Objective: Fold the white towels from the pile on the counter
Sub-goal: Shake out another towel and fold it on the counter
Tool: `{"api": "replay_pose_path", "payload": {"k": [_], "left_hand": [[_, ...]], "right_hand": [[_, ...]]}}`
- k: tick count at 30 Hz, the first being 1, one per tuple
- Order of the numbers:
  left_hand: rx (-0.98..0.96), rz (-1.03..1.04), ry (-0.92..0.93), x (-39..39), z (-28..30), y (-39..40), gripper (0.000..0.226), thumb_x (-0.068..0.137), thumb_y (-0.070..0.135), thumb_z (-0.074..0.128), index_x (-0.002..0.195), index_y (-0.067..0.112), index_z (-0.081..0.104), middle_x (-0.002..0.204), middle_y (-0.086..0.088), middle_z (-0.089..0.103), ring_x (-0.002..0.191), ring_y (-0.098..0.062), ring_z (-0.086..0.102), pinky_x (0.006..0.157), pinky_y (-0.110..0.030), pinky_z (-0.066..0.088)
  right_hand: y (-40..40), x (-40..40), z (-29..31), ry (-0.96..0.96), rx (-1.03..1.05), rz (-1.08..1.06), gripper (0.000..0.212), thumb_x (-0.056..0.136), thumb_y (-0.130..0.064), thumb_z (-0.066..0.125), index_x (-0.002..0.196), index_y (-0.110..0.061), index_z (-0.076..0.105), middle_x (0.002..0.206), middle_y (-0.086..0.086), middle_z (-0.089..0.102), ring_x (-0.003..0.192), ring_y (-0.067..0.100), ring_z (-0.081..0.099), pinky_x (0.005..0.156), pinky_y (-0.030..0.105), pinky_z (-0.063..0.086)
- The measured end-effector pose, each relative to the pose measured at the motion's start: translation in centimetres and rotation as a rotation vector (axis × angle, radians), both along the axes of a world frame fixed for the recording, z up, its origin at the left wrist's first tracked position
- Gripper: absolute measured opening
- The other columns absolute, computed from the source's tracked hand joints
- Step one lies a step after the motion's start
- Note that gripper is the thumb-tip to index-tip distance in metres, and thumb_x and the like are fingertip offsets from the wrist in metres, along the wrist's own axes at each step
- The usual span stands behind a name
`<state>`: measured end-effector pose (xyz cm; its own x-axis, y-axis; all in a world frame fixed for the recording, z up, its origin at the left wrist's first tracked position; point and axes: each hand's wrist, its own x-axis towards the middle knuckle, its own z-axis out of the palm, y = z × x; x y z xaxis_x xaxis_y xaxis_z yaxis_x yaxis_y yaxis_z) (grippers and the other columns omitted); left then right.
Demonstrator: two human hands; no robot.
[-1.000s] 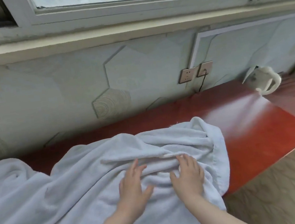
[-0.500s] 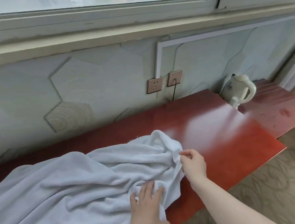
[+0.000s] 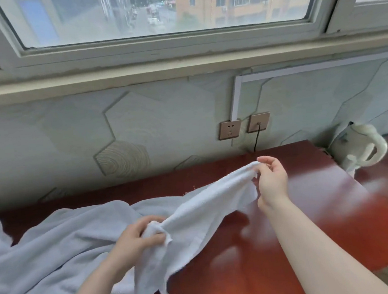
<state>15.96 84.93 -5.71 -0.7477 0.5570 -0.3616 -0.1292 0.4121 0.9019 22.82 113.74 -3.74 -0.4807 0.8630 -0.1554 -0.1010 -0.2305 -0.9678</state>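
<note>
We note one white towel (image 3: 62, 255) spread in loose folds over the left part of the red counter (image 3: 319, 217), its bulk reaching the left edge of the view. The right hand (image 3: 271, 181) is raised above the counter top and pinches an edge of the towel between thumb and fingertips, so that the cloth is drawn up into a taut band running down and left. The left hand (image 3: 136, 242) grips a bunched portion of the same towel lower down, fingers curled round the fabric; below this grip a loose corner hangs toward the counter's near edge. Between the two hands the cloth is lifted off the surface; the rest lies on the counter. At the far right of the counter stands a white kettle (image 3: 359, 148), blurred, well apart from the towel. On the wall behind we record two bronze-coloured sockets (image 3: 244, 127) side by side, a black cable (image 3: 256, 139) running down from the right one. Above them is a window (image 3: 158, 7) with a pale frame.
</note>
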Motion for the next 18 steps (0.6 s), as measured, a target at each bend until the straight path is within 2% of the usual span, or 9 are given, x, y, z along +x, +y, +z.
{"api": "replay_pose_path", "payload": {"k": [4,7,8,10,12,14,15,16,18], "left_hand": [[0.033,0.132,-0.186,-0.8,-0.3,-2.4,0.039,0.06,0.026,0.076,0.097,0.019,0.07,0.091,-0.008,0.07,0.077,-0.018,0.066,0.062,-0.027,0.048],[0.17,0.306,-0.336,0.2,-2.1,-3.2,0.038,0.07,0.021,0.076,0.105,0.011,0.064,0.093,-0.013,0.067,0.077,-0.023,0.065,0.063,-0.032,0.05],[0.241,0.373,-0.393,0.8,-2.9,-3.2,0.035,0.078,0.019,0.073,0.109,0.007,0.063,0.096,-0.016,0.068,0.081,-0.026,0.066,0.068,-0.035,0.052],[0.377,0.448,-0.527,2.3,-3.7,-2.4,0.028,0.092,0.017,0.058,0.115,0.003,0.061,0.101,-0.018,0.069,0.087,-0.03,0.068,0.072,-0.037,0.055],[0.506,0.472,-0.655,3.7,-3.6,-1.2,0.028,0.096,0.017,0.049,0.115,0.001,0.062,0.098,-0.018,0.071,0.083,-0.029,0.07,0.065,-0.036,0.058],[0.559,0.445,-0.703,4.5,-3.3,-0.2,0.029,0.097,0.018,0.046,0.114,0.001,0.063,0.098,-0.019,0.071,0.083,-0.029,0.071,0.065,-0.036,0.058],[0.541,0.399,-0.689,4.7,-3.0,0.0,0.03,0.097,0.019,0.048,0.116,0.002,0.063,0.104,-0.021,0.069,0.089,-0.03,0.069,0.071,-0.038,0.058],[0.492,0.332,-0.65,4.7,-2.9,0.3,0.032,0.095,0.021,0.05,0.119,0.004,0.063,0.11,-0.022,0.067,0.096,-0.031,0.067,0.08,-0.039,0.055],[0.382,0.155,-0.57,4.5,-2.4,0.1,0.032,0.093,0.021,0.054,0.122,0.009,0.064,0.119,-0.021,0.065,0.107,-0.03,0.062,0.093,-0.038,0.048]], "right_hand": [[-1.2,-0.7,-1.2,0.098,-0.155,0.05,0.02,0.089,0.004,0.059,0.098,-0.014,0.061,0.102,0.011,0.061,0.091,0.021,0.061,0.084,0.033,0.053],[-2.2,-0.4,-2.2,0.116,-0.265,0.204,0.045,0.091,-0.002,0.061,0.132,-0.013,0.045,0.126,0.004,0.054,0.116,0.017,0.056,0.102,0.033,0.046],[-3.0,-0.1,-2.5,0.046,-0.249,0.252,0.048,0.091,-0.004,0.061,0.134,-0.015,0.043,0.125,0.0,0.053,0.116,0.014,0.055,0.101,0.032,0.044],[-5.6,0.5,-3.5,-0.196,-0.153,0.31,0.031,0.088,-0.007,0.063,0.117,-0.012,0.053,0.113,0.001,0.059,0.098,0.012,0.057,0.086,0.03,0.046],[-9.1,1.3,-4.5,-0.374,-0.179,0.45,0.018,0.087,-0.022,0.065,0.102,-0.011,0.061,0.103,0.005,0.063,0.085,0.015,0.057,0.073,0.029,0.047],[-11.9,1.7,-4.8,-0.459,-0.272,0.679,0.03,0.086,-0.044,0.062,0.1,-0.017,0.065,0.104,0.001,0.066,0.092,0.016,0.061,0.071,0.027,0.051],[-12.6,1.7,-4.7,-0.48,-0.284,0.734,0.034,0.086,-0.05,0.06,0.099,-0.02,0.065,0.105,-0.001,0.066,0.096,0.016,0.062,0.074,0.028,0.052],[-12.7,1.7,-4.3,-0.501,-0.262,0.748,0.03,0.087,-0.05,0.059,0.094,-0.021,0.065,0.1,-0.003,0.066,0.093,0.014,0.062,0.075,0.027,0.052],[-11.7,1.6,-3.2,-0.466,-0.159,0.664,0.027,0.095,-0.033,0.054,0.074,-0.018,0.06,0.076,-0.006,0.061,0.071,0.005,0.058,0.062,0.018,0.047]]}}
